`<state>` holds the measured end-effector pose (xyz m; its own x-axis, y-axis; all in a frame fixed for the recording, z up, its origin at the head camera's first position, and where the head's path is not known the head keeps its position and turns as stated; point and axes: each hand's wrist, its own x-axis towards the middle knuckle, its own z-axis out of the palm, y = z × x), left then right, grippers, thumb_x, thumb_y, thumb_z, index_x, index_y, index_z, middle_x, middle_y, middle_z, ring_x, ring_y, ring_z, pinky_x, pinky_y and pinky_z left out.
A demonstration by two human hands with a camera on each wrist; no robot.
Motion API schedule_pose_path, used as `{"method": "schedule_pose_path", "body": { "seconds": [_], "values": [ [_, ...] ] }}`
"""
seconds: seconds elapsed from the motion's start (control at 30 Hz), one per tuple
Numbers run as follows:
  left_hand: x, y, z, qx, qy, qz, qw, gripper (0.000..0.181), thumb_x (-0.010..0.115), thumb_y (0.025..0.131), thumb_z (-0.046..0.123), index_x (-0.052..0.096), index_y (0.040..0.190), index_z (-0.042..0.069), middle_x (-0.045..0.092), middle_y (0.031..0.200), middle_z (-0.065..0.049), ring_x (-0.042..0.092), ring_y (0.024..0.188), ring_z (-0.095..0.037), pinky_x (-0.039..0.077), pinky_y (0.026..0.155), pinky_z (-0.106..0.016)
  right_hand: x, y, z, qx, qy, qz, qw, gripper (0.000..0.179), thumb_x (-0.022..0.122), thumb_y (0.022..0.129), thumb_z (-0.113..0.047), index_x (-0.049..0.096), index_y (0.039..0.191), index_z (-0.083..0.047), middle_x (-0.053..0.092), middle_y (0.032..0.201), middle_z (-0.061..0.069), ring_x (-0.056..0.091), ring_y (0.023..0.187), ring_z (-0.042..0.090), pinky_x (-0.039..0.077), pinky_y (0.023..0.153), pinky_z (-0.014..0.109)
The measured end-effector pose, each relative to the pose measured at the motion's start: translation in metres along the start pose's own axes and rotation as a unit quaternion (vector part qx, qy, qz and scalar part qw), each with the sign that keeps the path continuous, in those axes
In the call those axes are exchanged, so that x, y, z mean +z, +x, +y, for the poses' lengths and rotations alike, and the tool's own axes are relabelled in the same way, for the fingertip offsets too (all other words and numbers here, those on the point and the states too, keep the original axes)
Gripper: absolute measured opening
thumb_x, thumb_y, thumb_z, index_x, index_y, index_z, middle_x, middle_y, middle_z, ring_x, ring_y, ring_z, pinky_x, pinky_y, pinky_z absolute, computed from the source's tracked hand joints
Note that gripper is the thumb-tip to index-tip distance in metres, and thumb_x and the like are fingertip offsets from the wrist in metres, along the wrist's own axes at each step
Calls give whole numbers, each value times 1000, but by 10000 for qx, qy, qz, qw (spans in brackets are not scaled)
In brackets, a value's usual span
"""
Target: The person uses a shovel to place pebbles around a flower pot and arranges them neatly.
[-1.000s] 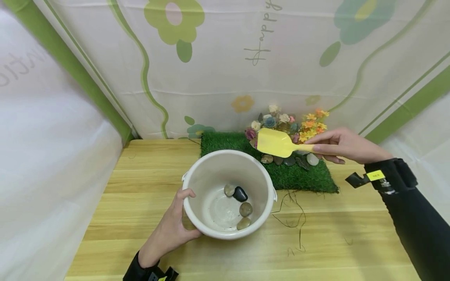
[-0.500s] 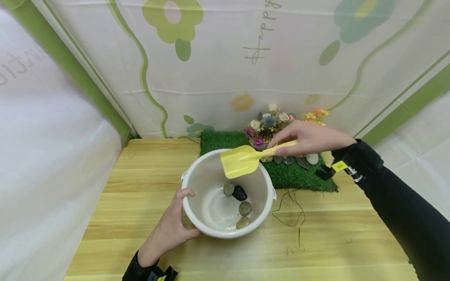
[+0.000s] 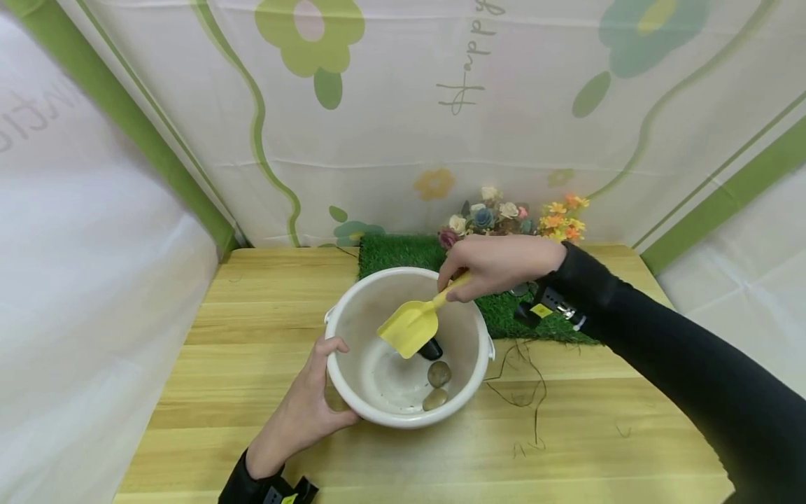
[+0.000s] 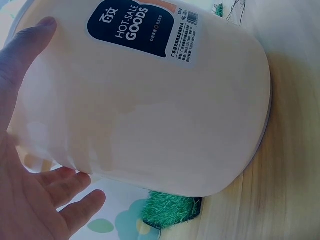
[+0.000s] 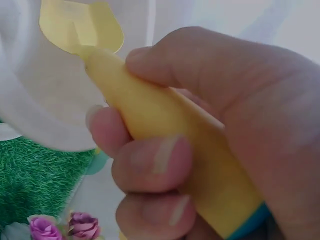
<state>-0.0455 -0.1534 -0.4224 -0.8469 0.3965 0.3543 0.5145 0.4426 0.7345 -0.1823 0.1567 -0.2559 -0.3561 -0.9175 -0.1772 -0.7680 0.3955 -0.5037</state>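
In the head view my right hand (image 3: 494, 264) holds a yellow toy shovel (image 3: 409, 329) by its handle, the blade pointing down inside the white bucket (image 3: 469, 392). The right wrist view shows my fingers wrapped round the thick yellow handle (image 5: 165, 125). My left hand (image 3: 308, 413) grips the bucket's left side, one finger hooked over the rim and the thumb against the outer wall. In the bucket lie a black stone (image 3: 431, 349), a round brown stone (image 3: 439, 374) and a tan stone (image 3: 435, 400). The shovel's blade partly covers the black stone.
Behind the bucket lies a green artificial grass mat (image 3: 541, 325), with artificial flowers (image 3: 485, 215) at the back. Dark thin strands (image 3: 525, 402) lie on the wooden table (image 3: 252, 336). A printed white curtain (image 3: 390, 126) stands behind. The bucket's label (image 4: 140, 27) shows in the left wrist view.
My right hand has carried the shovel left from above the grass mat and lowered its blade into the bucket. The left hand and bucket stay in place.
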Motion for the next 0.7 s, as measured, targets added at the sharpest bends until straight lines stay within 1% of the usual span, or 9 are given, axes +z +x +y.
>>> {"method": "schedule_pose_path", "body": {
  "seconds": [0.07, 0.17, 0.27, 0.4, 0.47, 0.53, 0.57, 0.63, 0.7],
  "values": [
    [0, 0, 0, -10, -1, -6, 10000, 84, 81, 61, 43, 30, 122, 18, 20, 148, -6, 34, 125, -27, 41, 89, -45, 1, 7, -3, 23, -203, -90, 9998, 19, 54, 91, -19, 67, 104, -25, 57, 76, -12, 35, 53, 7, 34, 55, 28],
    [0, 0, 1, -22, -22, -14, 10000, 84, 81, 61, 43, 30, 122, 17, 19, 149, -5, 34, 125, -27, 41, 90, -45, 2, 15, -7, 74, -544, -194, 9983, 16, 57, 89, -19, 68, 101, -23, 58, 80, -12, 37, 55, 7, 36, 57, 29],
    [0, 0, 1, -22, -34, -21, 10000, 84, 81, 61, 43, 30, 122, 17, 18, 149, -5, 34, 125, -27, 41, 90, -45, 5, 23, -11, 186, -800, -337, 9961, 11, 59, 86, -17, 68, 92, -21, 58, 79, -8, 40, 57, 6, 37, 57, 28],
    [0, -1, 0, 13, -65, 7, 10000, 84, 82, 61, 42, 30, 122, 17, 18, 149, -5, 34, 125, -28, 42, 89, -46, 12, 34, -18, 481, -1156, -615, 9902, 10, 62, 82, -16, 67, 90, -16, 61, 80, -3, 45, 57, 6, 41, 57, 25],
    [0, -1, 0, 22, -59, 12, 10000, 84, 82, 61, 42, 30, 122, 16, 19, 149, -5, 34, 125, -28, 42, 88, -46, 15, 38, -22, 646, -1359, -748, 9858, 13, 63, 80, -16, 67, 92, -15, 60, 82, -4, 46, 57, 7, 41, 56, 25],
    [0, 0, 0, -9, -53, -10, 10000, 84, 82, 61, 42, 31, 122, 16, 18, 149, -4, 34, 125, -28, 42, 89, -46, 17, 42, -26, 754, -1530, -856, 9816, 5, 64, 78, -14, 64, 82, -16, 53, 73, -5, 39, 53, 8, 35, 52, 25],
    [0, 0, 0, -26, -52, -25, 10000, 84, 82, 61, 42, 31, 122, 16, 18, 149, -4, 34, 125, -28, 42, 89, -46, 17, 44, -28, 794, -1617, -885, 9797, 6, 64, 77, -12, 60, 76, -17, 47, 68, -6, 34, 52, 9, 31, 51, 25],
    [0, 0, 0, -37, -45, -34, 10000, 83, 82, 61, 42, 31, 122, 17, 18, 149, -3, 34, 125, -27, 41, 89, -45, 18, 48, -31, 827, -1730, -933, 9770, 18, 62, 74, -7, 50, 66, -17, 34, 61, -7, 25, 51, 10, 25, 49, 26],
    [0, 0, 1, -18, -60, -20, 10000, 83, 82, 61, 42, 31, 122, 17, 18, 149, -4, 34, 125, -27, 41, 90, -46, 20, 51, -34, 834, -1828, -984, 9746, 28, 58, 72, -3, 37, 61, -17, 22, 59, -5, 18, 51, 11, 20, 49, 27]
  ]
}}
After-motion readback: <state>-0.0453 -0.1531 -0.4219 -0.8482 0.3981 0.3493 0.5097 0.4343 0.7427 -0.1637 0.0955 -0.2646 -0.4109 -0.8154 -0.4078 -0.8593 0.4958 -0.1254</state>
